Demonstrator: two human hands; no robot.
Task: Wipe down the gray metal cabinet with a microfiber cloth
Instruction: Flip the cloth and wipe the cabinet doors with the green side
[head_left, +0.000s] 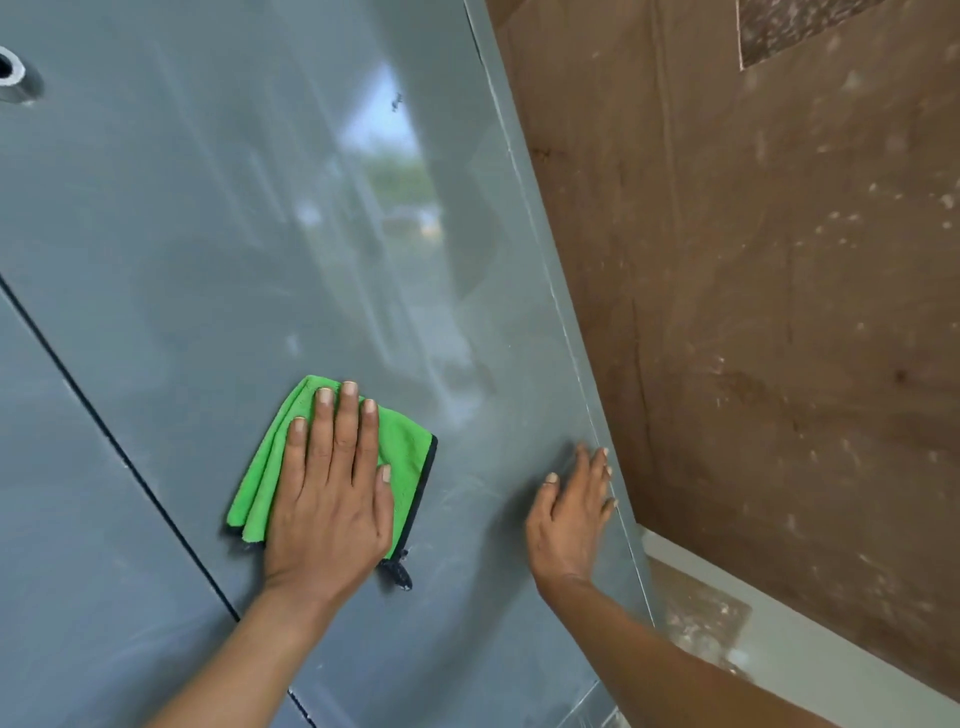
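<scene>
Gray metal cabinet (218, 218) fills most of the view, a glossy door panel with window glare across its middle; everything below is placed relative to this panel. A dark seam (119, 452) runs diagonally down its left side, parting it from a neighbouring panel, and its right edge (550, 291) meets a narrow side face, beyond which lies brown speckled flooring (779, 312). A round metal fitting (10, 73) sits at the panel's upper left. The folded green microfiber cloth (270, 467) lies flat on the lower middle of the panel, its dark hem toward the right edge. The left hand (327, 493) rests on it, fingers straight and together, palm pressing the cloth to the metal; nothing is gripped. The right hand (569, 514) is spread flat with straight fingers against the panel just inside the right edge, holding nothing, apparently bracing. Judgement: a wiping pass is under way low on the panel. Faint smears show right of the cloth and a small dark speck (397, 101) sits high up, so much surface likely remains. To do it well, keep the palm flat and pressure even, overlap strokes, and work upward into the wide open area above the cloth. Ease off near the seam so the hem does not snag, and shift the bracing hand before wiping the strip along the right edge.
</scene>
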